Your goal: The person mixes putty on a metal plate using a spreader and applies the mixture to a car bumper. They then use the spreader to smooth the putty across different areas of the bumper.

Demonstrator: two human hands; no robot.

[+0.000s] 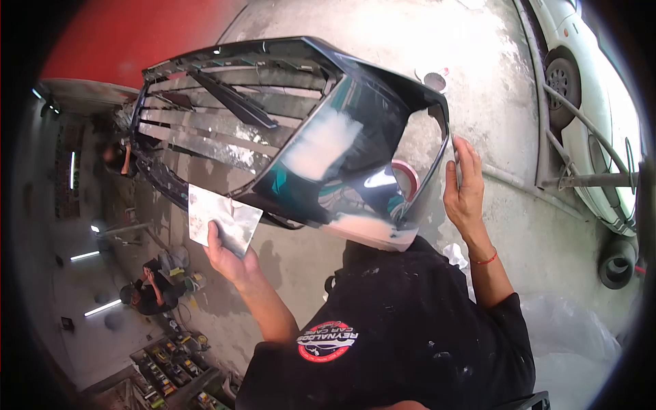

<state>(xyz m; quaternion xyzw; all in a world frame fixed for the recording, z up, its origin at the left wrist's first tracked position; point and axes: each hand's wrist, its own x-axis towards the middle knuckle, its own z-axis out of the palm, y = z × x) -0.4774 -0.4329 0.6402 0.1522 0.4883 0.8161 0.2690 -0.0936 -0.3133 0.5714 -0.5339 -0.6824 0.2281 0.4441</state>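
Note:
My left hand grips a flat, square, silvery plate by its lower edge, thumb on top; the plate is smeared with whitish and brown residue. My right hand is beside the right end of a dark car bumper, fingers pointing away from me. Between its thumb and fingers shows a thin grey edge, and I cannot tell what it belongs to. The bumper lies in front of me, with a slatted grille opening on its left. Pale filler patches cover parts of its glossy dark surface, beside teal areas.
Behind the bumper lies a concrete floor with a small round container. A roll of tape shows through the bumper's opening. At right are metal pipes and a white car. Two people are at left, near tool trays.

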